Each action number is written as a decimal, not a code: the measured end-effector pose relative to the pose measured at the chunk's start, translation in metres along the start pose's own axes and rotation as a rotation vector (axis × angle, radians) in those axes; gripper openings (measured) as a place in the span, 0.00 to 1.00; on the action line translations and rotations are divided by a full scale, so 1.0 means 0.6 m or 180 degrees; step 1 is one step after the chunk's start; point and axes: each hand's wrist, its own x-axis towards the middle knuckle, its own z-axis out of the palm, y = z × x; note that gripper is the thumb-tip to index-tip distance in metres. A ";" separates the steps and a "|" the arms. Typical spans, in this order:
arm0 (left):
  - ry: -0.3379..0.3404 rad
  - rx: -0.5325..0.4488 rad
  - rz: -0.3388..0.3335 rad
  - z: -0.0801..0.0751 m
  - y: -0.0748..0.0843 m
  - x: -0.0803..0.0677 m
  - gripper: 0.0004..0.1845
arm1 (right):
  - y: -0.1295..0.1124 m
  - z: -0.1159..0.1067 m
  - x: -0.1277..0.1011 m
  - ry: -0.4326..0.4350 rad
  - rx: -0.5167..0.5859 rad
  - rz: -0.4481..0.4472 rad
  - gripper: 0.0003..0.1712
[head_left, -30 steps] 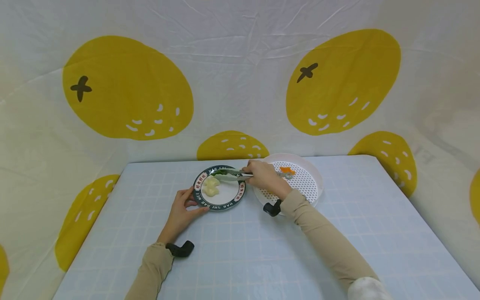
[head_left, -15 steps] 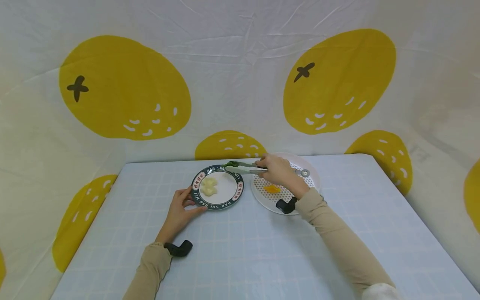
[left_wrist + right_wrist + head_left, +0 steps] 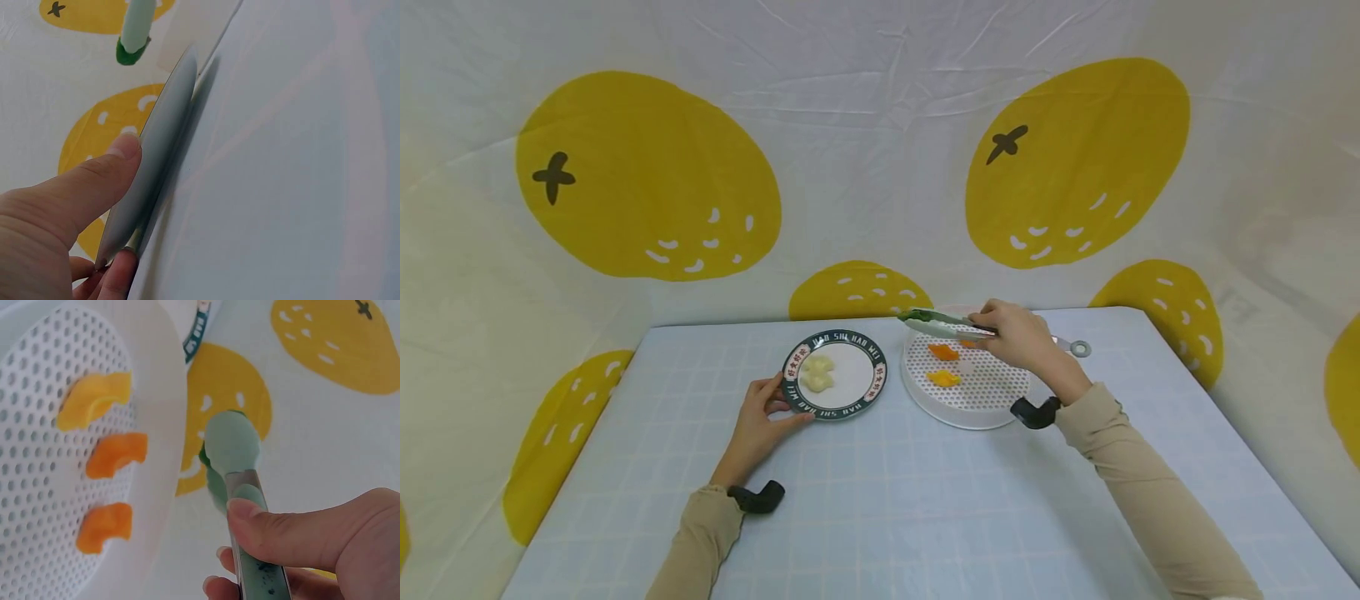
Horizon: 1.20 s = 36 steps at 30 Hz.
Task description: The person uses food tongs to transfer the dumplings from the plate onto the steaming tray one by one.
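My left hand [image 3: 756, 433] holds the near-left rim of a round plate [image 3: 853, 385] with a dark green lettered border. In the left wrist view, the thumb lies on one face of the plate and fingertips show at its underside. A pale, lobed, dumpling-like piece [image 3: 817, 373] lies on the plate's left part. My right hand [image 3: 1018, 337] grips tongs [image 3: 947, 330] with pale green tips, thumb pressed along one arm. Between the tips is a dark green piece [image 3: 204, 454], mostly hidden. The tongs are over the back-left rim of a white perforated tray [image 3: 940, 408].
In the tray lie a yellow piece [image 3: 94, 400] and two orange pieces [image 3: 115, 455], wavy in shape. The tray stands right of the plate, near the table's back edge. Behind rises a white sheet [image 3: 880, 192] printed with yellow fruit. A pale checked cloth [image 3: 880, 500] covers the table.
My right hand has moved right with the tongs and the green piece, from over the plate to over the tray. More of the tray's pieces show now. The left hand keeps hold of the plate.
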 end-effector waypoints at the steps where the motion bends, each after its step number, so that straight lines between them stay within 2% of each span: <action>1: -0.0002 -0.0009 0.0016 0.000 0.000 0.000 0.56 | 0.008 -0.004 -0.006 0.0009 -0.0027 0.0026 0.28; 14: -0.0012 -0.0011 -0.0023 0.000 0.001 0.000 0.56 | 0.095 -0.045 -0.078 -0.0090 -0.0168 0.0305 0.27; 20: -0.0008 -0.0014 -0.0041 0.001 0.004 0.000 0.56 | 0.123 -0.058 -0.107 -0.0130 -0.0230 0.0295 0.26; 27: -0.0005 -0.0023 -0.0024 0.000 0.004 0.000 0.55 | 0.139 -0.045 -0.120 -0.0276 -0.0311 0.0205 0.23; 36: -0.0013 -0.0032 -0.0016 0.000 0.003 -0.001 0.56 | 0.146 -0.018 -0.110 -0.0313 -0.0347 0.0193 0.20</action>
